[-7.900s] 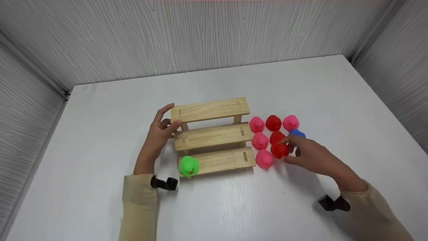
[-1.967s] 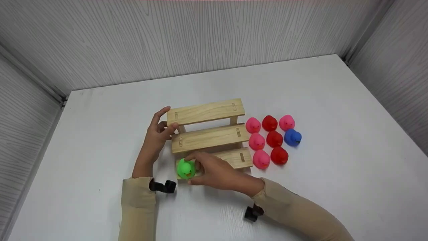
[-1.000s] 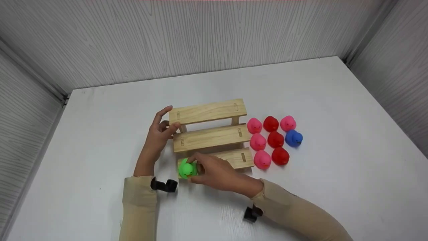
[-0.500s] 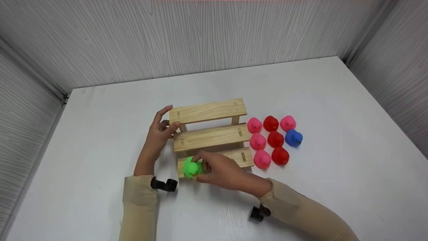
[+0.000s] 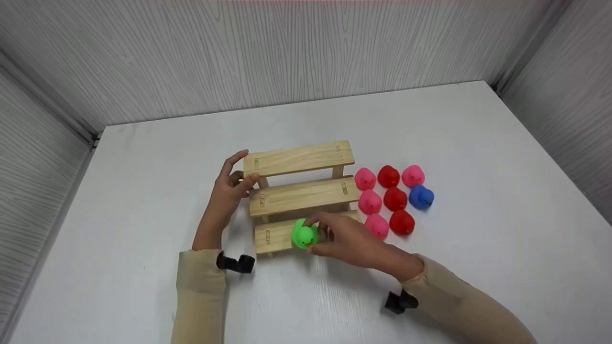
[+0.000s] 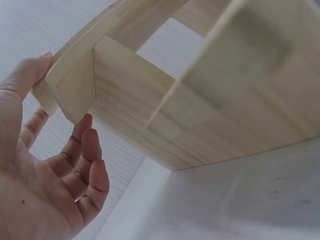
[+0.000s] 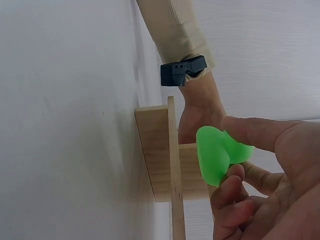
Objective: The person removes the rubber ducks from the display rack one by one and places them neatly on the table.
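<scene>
A three-tier wooden rack (image 5: 303, 196) stands mid-table. My left hand (image 5: 229, 191) grips the left end of its top plank, thumb and a finger on opposite long edges; the left wrist view shows the thumb (image 6: 32, 72) at the plank's edge and other fingers loosely curled below. With thumb and fingers my right hand (image 5: 351, 241) pinches a green rubber duck (image 5: 304, 235) over the middle of the lowest plank (image 5: 275, 237). In the right wrist view the green duck (image 7: 214, 154) is held off the wooden plank (image 7: 176, 175). The hand covers that plank's right part.
Close to the rack's right side stand rubber ducks in a cluster: several pink ones (image 5: 369, 202), three red ones (image 5: 395, 198) and one blue (image 5: 421, 197). The white table (image 5: 430, 124) ends at grey wood-grain panels (image 5: 287, 52) behind and at the sides.
The right hand left the red ducks and took hold of the green duck at the lowest plank's left end. It has carried it rightward to mid-plank. The left hand has kept its grip.
</scene>
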A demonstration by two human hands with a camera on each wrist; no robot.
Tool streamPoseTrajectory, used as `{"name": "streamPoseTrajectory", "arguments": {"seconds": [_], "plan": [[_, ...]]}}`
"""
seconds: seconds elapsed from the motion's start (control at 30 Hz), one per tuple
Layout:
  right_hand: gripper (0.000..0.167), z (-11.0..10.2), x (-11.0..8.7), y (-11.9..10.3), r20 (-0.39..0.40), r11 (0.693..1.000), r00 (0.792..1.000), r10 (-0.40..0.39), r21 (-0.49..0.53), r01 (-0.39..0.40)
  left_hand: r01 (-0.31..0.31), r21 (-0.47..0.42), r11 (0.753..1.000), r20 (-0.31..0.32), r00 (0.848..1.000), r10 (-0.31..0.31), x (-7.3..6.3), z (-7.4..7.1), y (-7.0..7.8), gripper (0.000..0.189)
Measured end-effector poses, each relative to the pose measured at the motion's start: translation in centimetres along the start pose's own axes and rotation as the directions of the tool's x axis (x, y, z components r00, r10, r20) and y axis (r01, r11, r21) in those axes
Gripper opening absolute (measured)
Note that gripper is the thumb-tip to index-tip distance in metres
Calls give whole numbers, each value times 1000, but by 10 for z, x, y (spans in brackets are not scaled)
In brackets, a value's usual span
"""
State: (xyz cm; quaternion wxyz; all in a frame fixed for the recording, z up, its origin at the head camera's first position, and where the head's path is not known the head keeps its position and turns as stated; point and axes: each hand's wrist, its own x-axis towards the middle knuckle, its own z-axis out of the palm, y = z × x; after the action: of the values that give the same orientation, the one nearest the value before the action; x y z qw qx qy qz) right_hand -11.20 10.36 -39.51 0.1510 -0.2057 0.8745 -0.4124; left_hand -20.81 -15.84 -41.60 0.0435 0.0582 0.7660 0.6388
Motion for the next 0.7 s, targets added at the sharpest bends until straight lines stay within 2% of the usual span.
{"name": "streamPoseTrajectory", "arguments": {"seconds": [0.13, 0.4, 0.7], "plan": [[45, -13, -7, 8, -30, 1000, 999, 17, 2, -17, 0, -2, 1000, -4, 1000, 0, 1, 1, 0, 62], [46, -40, -25, 27, -78, 998, 997, 21, -59, -26, 5, 8, 1000, -2, 1000, -5, 2, 2, -1, 62], [44, -64, -41, 46, -113, 990, 986, 123, -56, -130, 3, 11, 1000, -3, 1000, -3, 1, 0, 0, 61]]}}
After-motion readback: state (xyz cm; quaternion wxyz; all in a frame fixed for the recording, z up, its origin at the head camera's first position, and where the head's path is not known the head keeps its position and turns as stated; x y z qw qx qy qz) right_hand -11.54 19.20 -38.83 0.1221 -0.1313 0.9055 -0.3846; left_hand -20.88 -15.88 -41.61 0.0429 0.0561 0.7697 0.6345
